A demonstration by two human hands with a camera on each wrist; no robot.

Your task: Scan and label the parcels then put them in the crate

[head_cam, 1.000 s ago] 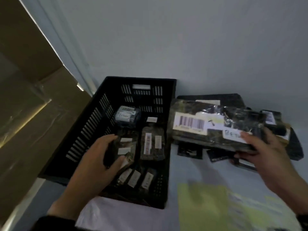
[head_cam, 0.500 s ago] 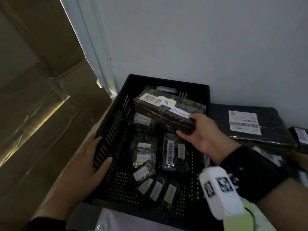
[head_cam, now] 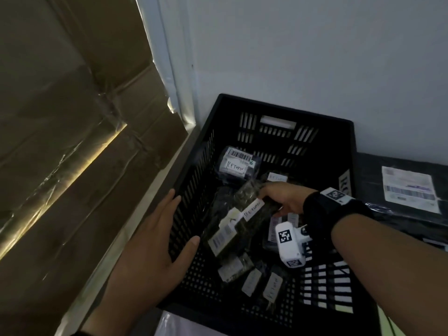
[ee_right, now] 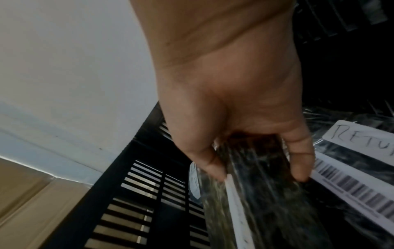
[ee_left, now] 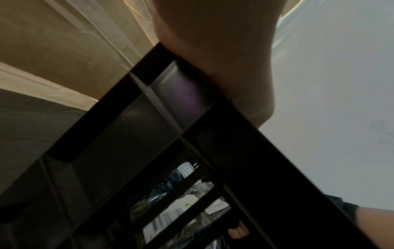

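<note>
The black slatted crate (head_cam: 286, 110) stands against the wall and holds several plastic-wrapped parcels with white labels. My right hand (head_cam: 269, 200) reaches into it and grips the far end of a long, dark, clear-wrapped parcel (head_cam: 232, 229). That parcel lies slanted on the others, showing a barcode label and a handwritten "RETURN" strip. In the right wrist view, thumb and fingers pinch the parcel (ee_right: 266, 202) by its end. My left hand (head_cam: 184, 217) holds the crate's left wall, thumb inside and fingers outside. A smaller "RETURN" parcel (head_cam: 238, 166) lies at the back.
Taped cardboard boxes (head_cam: 72, 166) stand close on the left, with the white wall behind. A flat black parcel (head_cam: 378, 175) with a shipping label lies on the table right of the crate. White plastic (head_cam: 174, 326) shows at the crate's near edge.
My right hand carried the long parcel from the table on the right into the crate and lowered it onto the others. My left hand moved from inside the crate to its left wall.
</note>
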